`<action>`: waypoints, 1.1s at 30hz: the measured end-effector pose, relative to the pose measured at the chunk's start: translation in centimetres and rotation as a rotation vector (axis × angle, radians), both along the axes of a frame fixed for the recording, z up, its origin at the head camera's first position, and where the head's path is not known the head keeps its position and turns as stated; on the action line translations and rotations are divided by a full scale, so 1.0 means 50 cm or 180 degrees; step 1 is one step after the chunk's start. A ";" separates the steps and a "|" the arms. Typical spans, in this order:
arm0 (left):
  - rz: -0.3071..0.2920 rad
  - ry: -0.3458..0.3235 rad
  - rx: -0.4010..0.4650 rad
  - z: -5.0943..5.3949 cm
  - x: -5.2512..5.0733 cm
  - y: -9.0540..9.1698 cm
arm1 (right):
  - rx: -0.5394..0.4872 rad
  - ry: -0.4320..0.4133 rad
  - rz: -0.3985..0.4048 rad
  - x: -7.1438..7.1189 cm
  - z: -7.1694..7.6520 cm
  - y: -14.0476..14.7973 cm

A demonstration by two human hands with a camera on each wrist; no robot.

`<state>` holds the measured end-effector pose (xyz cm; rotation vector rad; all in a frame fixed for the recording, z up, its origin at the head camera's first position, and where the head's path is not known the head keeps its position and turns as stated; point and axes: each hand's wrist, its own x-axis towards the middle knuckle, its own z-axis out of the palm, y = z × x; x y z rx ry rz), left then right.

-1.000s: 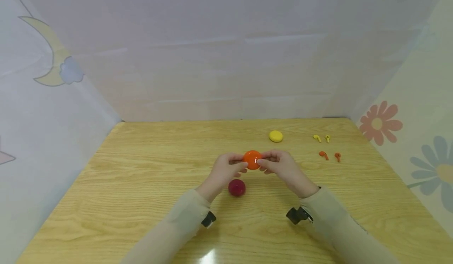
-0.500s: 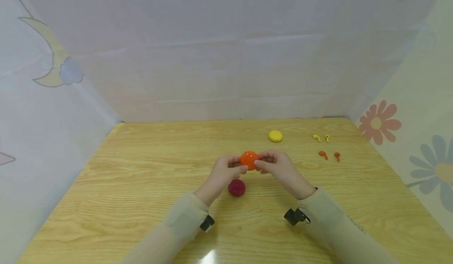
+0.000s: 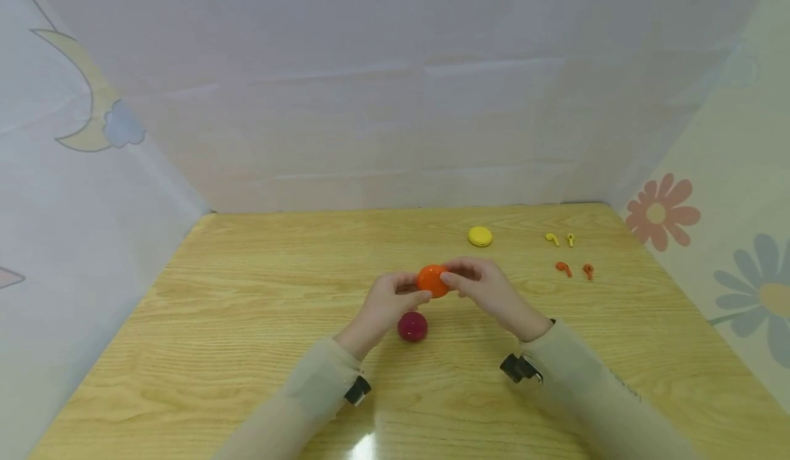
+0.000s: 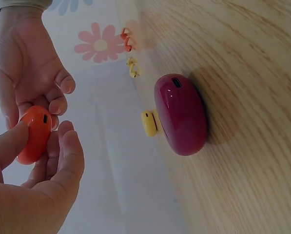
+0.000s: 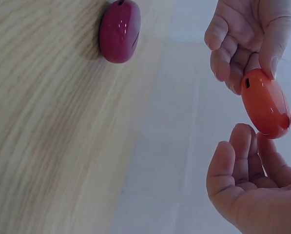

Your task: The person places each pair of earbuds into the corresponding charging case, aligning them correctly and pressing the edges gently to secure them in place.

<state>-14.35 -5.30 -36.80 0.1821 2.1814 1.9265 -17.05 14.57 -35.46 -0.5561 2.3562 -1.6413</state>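
Note:
An orange earbud case (image 3: pixel 433 281) is held above the table between both hands, its lid down as far as I can see. My left hand (image 3: pixel 384 305) pinches one side between thumb and fingers. At the opposite side my right hand (image 3: pixel 487 290) has its thumb and fingertips on the case. A dark port shows on the orange case (image 4: pixel 36 134) in the left wrist view. Below the hands a crimson earbud case (image 3: pixel 412 327) rests on the table, close to my left wrist. Part of the orange case is hidden behind the fingers.
A yellow earbud case (image 3: pixel 480 236) lies farther back on the wooden table (image 3: pixel 259 295). Toward the right lie two yellow earbuds (image 3: pixel 561 240) and, nearer, two orange earbuds (image 3: pixel 564 269). Printed cloth walls (image 3: pixel 308 138) stand behind and at both sides.
Both hands have shifted slightly left with the orange case. My right hand has risen a little and its thumb sits higher on the case. Things on the table have stayed put.

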 end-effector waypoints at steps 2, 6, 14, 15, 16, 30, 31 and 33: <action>-0.0009 0.0016 0.0001 0.001 0.001 -0.001 | 0.0036 0.0059 0.0023 -0.002 0.003 -0.001; 0.0007 0.0017 0.0025 0.002 0.001 -0.001 | 0.0080 0.0097 0.0044 -0.004 0.008 0.000; 0.0033 0.0023 0.0039 0.000 -0.001 0.001 | 0.0071 0.0143 0.0065 -0.005 0.010 -0.001; 0.0027 0.0027 0.0049 -0.001 -0.001 0.001 | 0.0080 0.0146 0.0059 -0.005 0.010 -0.002; 0.0016 0.0034 0.0061 -0.001 -0.001 0.002 | 0.0086 0.0148 0.0055 -0.005 0.010 -0.002; -0.0026 0.0093 0.0112 0.002 0.000 0.002 | 0.0130 0.0019 0.0050 -0.009 0.010 -0.002; -0.0032 0.0100 0.0110 0.002 0.000 0.002 | 0.0139 -0.0007 0.0042 -0.009 0.011 -0.002; -0.0042 0.0119 0.0113 0.002 0.001 0.001 | 0.0156 -0.0059 0.0022 -0.009 0.014 -0.004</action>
